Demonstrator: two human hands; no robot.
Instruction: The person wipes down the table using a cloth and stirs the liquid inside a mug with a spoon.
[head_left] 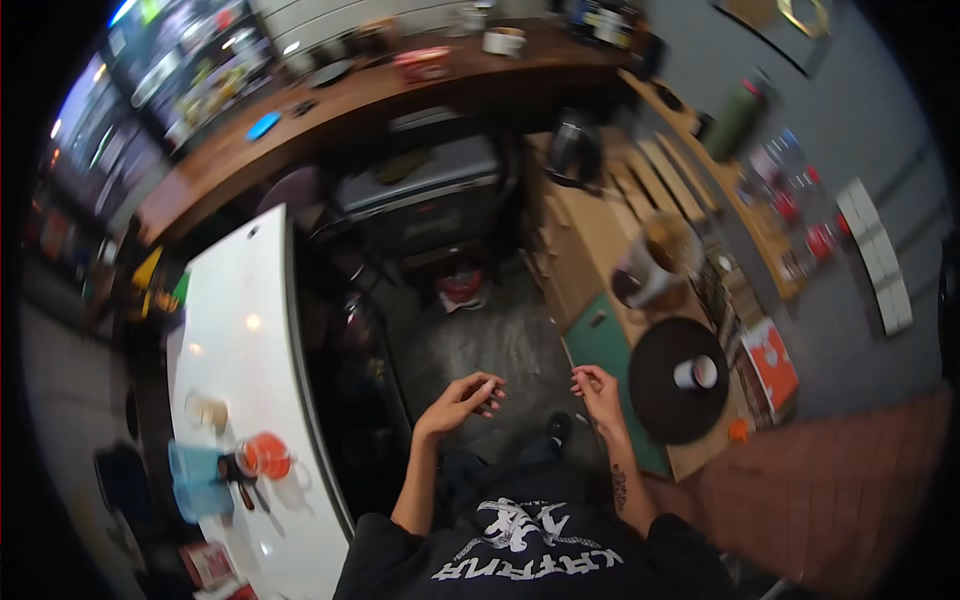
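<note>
My left hand [466, 402] hangs in the air over the dark floor, its fingers loosely bent and apart, with nothing seen in it. To its right, my right hand [598, 396] is also in mid-air, fingers half curled and no object visible between them. A green panel [592, 345] on the wooden cabinet lies just beside the right hand. Further right, a white cup [696, 373] stands on a round black tray [655, 410]. The two hands are apart from each other.
At left, a white counter [240, 330] holds a blue container [200, 480] and an orange-red item [266, 455]. A bucket-like container [655, 265] and a dark kettle [574, 150] stand on the wooden cabinet. A green bottle [735, 122] is on the right shelf. A wooden bar [360, 85] crosses the back.
</note>
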